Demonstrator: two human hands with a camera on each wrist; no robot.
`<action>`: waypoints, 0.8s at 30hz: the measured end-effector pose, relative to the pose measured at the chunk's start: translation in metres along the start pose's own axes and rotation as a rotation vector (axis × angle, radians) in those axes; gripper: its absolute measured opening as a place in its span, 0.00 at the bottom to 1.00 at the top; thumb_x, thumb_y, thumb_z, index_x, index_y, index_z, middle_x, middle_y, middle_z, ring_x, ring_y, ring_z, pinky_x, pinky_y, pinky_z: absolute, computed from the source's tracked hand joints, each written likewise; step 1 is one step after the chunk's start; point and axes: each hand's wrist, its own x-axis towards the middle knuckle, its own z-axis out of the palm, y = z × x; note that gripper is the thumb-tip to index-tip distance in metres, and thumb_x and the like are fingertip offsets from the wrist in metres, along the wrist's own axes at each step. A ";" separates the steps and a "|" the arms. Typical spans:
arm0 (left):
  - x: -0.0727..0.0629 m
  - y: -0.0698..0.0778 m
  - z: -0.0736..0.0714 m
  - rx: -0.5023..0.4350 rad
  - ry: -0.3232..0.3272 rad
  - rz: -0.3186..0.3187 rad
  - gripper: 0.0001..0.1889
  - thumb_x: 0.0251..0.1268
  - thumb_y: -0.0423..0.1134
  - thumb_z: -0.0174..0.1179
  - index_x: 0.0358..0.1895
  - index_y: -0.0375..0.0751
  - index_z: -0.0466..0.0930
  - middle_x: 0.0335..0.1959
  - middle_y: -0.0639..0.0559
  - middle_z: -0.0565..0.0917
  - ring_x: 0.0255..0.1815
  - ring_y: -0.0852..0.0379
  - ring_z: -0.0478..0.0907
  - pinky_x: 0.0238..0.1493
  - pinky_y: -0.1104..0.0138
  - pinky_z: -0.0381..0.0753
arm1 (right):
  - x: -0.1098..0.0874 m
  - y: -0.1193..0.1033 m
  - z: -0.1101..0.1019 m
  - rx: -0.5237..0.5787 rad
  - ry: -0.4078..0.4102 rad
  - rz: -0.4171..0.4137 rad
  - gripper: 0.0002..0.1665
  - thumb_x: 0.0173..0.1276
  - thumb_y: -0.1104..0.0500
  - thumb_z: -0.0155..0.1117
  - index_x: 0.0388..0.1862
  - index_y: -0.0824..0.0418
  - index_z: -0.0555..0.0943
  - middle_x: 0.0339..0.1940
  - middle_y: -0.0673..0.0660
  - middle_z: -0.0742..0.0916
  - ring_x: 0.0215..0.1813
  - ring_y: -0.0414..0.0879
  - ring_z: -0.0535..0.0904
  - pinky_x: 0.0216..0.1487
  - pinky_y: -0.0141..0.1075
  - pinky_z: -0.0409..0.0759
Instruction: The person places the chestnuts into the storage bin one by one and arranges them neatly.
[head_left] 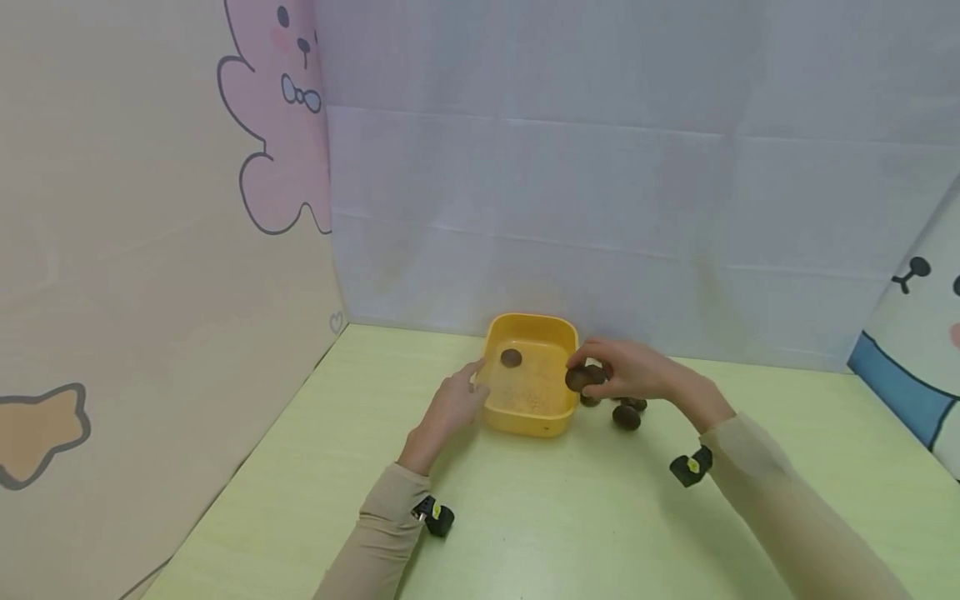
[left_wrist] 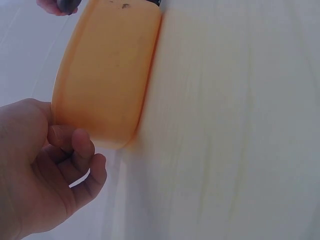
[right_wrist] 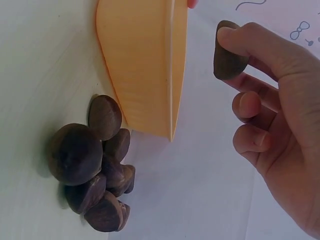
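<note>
**One nut in the tub, one more in the fingers**

The right hand pinches a dark-brown nut with one flat side between its thumb and a finger. Its other fingers are bent and hold nothing. The left hand grips the rim of a yellow plastic tub with round corners. Make the tub a clock, seen from the head: the left hand is at nine. The pinched nut is at three, up higher than the rim. The step looks like putting nuts into the tub, and this nut seems nearly there: picked up, not yet let go.

I think the next move calls for a small shift toward nine o'clock, then a soft drop inside, with the left hand making sure the tub can't slide.

In the tub, one brown nut sits between ten and eleven o'clock. Outside, near four, a pile of dark-brown nuts lies on the pale yellow-green bench. Some hide behind others, so I can't count them. The job looks far from done.
</note>
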 end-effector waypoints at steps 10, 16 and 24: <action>0.000 -0.001 -0.001 0.008 0.023 0.017 0.32 0.66 0.39 0.49 0.75 0.42 0.63 0.11 0.59 0.63 0.11 0.63 0.60 0.13 0.72 0.59 | 0.035 -0.010 -0.005 -0.035 -0.024 -0.043 0.21 0.62 0.56 0.70 0.55 0.54 0.83 0.49 0.49 0.84 0.36 0.42 0.75 0.39 0.36 0.76; 0.001 -0.001 0.002 0.051 0.029 0.030 0.31 0.67 0.39 0.49 0.75 0.40 0.64 0.11 0.60 0.60 0.11 0.64 0.54 0.12 0.73 0.56 | 0.056 -0.012 -0.003 -0.061 -0.052 -0.014 0.23 0.61 0.55 0.71 0.56 0.57 0.83 0.51 0.51 0.85 0.49 0.49 0.81 0.53 0.45 0.79; 0.004 -0.001 0.004 0.108 0.046 0.021 0.31 0.67 0.39 0.49 0.75 0.40 0.64 0.11 0.59 0.60 0.11 0.64 0.53 0.13 0.72 0.56 | 0.082 -0.012 0.001 -0.056 -0.093 -0.041 0.22 0.61 0.59 0.70 0.55 0.61 0.83 0.51 0.55 0.85 0.51 0.49 0.80 0.58 0.48 0.78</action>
